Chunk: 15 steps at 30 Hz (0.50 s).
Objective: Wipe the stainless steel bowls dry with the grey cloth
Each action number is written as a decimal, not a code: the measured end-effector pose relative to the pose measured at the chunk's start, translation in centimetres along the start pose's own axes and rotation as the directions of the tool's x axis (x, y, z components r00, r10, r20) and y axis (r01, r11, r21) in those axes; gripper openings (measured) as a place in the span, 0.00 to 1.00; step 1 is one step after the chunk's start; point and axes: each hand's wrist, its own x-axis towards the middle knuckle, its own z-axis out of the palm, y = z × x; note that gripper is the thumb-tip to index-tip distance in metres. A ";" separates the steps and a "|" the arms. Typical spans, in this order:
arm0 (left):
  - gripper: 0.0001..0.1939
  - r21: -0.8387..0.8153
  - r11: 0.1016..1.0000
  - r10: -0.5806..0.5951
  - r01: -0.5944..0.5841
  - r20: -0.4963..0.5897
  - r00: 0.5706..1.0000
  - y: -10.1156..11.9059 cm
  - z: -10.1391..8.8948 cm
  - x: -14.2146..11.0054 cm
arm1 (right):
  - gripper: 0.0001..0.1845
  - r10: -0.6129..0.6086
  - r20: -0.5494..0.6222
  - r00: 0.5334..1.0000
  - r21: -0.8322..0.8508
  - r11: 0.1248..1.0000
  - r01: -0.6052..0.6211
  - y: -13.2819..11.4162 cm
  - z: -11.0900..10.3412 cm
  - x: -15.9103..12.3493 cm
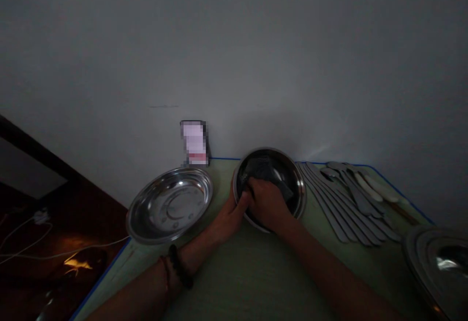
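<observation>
A shiny metal bowl (300, 184) is tipped up on the table near the wall, its inside facing me. My left hand (236, 209) grips the bowl's left rim, with the thumb over the edge and the other fingers hidden behind it. Inside the bowl, my right hand (266, 201) is closed on a dark cloth (265, 170) and presses it against the metal. Part of the cloth spreads out past the fingers. Left of the bowl rests a wide metal dish (175, 204).
A phone (195, 143) leans against the wall. Several metal utensils (347, 209) lie fanned out on the right, beside some with pale handles (380, 189). Stacked metal plates (435, 262) stand at the near right. The green table (234, 282) has a blue edge; white cables hang at left.
</observation>
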 end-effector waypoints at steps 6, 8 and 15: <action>0.35 -0.011 1.000 -0.016 0.016 -0.082 0.996 -0.9 0.1 0.8 | 0.20 -0.105 0.210 0.972 0.033 0.994 0.101 -0.6 -1.0 -0.8; 0.34 -0.058 0.998 0.021 -0.027 -0.105 0.994 -1.1 0.3 1.2 | 0.21 -0.117 0.267 0.957 0.036 0.993 0.111 -0.5 -1.4 -0.9; 0.33 -0.168 0.983 0.050 -0.076 -0.158 0.986 -0.4 0.3 1.1 | 0.22 -0.062 0.446 0.893 0.068 0.997 0.036 0.2 -2.1 -1.8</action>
